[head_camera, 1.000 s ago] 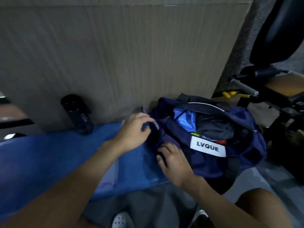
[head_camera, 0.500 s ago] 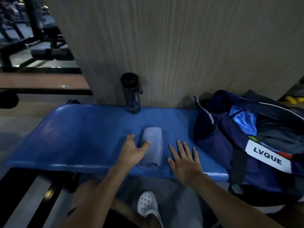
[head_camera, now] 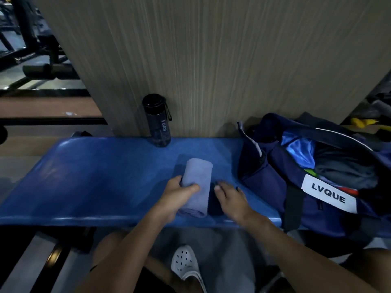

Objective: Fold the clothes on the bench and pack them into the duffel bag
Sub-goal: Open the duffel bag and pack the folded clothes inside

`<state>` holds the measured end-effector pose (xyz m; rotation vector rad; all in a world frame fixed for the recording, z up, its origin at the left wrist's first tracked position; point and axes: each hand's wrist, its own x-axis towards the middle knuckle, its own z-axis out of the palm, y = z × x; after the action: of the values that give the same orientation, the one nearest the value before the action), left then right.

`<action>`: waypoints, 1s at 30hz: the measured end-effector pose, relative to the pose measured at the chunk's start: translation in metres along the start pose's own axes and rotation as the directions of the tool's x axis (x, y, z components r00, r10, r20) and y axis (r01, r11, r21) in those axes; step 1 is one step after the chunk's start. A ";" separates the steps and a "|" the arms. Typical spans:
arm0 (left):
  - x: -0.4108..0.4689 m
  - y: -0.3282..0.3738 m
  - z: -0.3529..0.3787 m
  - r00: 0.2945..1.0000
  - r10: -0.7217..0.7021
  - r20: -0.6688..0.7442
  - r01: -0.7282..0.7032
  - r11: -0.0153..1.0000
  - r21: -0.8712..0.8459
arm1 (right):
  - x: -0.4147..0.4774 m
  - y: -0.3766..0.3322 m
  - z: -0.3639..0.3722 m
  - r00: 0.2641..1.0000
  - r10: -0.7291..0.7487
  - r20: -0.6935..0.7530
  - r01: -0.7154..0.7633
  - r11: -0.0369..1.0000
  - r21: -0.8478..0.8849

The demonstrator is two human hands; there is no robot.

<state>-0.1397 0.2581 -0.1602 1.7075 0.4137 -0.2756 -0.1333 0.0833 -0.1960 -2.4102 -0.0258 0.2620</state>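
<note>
Lower centre of frame: left hand (head_camera: pixel 179 195) now wraps the rolled grey towel (head_camera: pixel 196 178), thumb over the top, fingers round its left side; half a second ago it only touched the roll.

Right hand (head_camera: pixel 231 197) has moved in just right of the roll. Its fingers are loosely spread and hold nothing I can make out.

Towel lies on the blue bench (head_camera: pixel 95 176), near the front edge. Open duffel bag (head_camera: pixel 275 187) at right already holds clothes.

Judgement: the roll is gripped for lifting and packing comes next.
</note>
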 end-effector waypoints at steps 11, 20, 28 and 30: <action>-0.042 0.083 0.071 0.930 0.254 0.266 -0.219 0.963 -0.156 | -0.038 -0.014 -0.104 0.998 0.043 0.052 -0.059 0.174 0.983; -0.037 0.115 0.162 0.773 0.555 0.308 -0.613 0.779 0.133 | -0.066 0.046 -0.179 0.865 0.341 -0.367 0.225 0.390 0.893; 0.014 0.164 0.204 0.460 0.558 0.690 -0.745 -0.180 0.642 | -0.068 0.116 -0.201 0.751 0.272 -0.602 0.230 0.747 0.624; 0.023 0.171 0.206 0.510 0.495 0.704 -0.714 -0.214 0.667 | -0.061 0.121 -0.199 0.760 0.275 -0.590 0.181 0.782 0.597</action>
<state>-0.0368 0.0338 -0.0530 2.8769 -1.1868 0.1719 -0.1607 -0.1428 -0.1183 -1.6981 0.3931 -0.5073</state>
